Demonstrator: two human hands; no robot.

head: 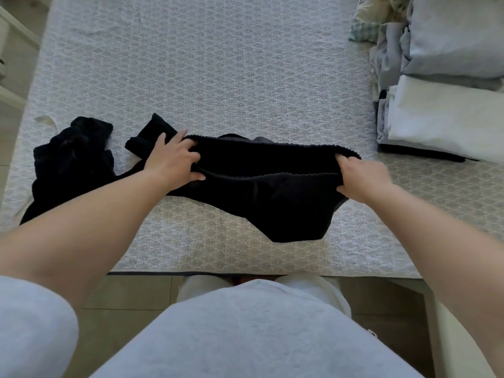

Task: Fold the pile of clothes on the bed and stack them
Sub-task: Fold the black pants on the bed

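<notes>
A black garment lies spread across the near middle of the bed, its ribbed hem stretched between my hands. My left hand grips the hem's left end, fingers curled into the fabric. My right hand grips the hem's right end, thumb tucked under the edge. A black sleeve or second piece lies crumpled to the left, trailing over the bed's near-left edge. Folded clothes are stacked at the right: a white folded piece in front and a pale blue one behind it.
A patterned, crumpled cloth sits at the far right corner beside the folded stack. The bed's near edge runs in front of my legs, with tiled floor below. White furniture stands left of the bed.
</notes>
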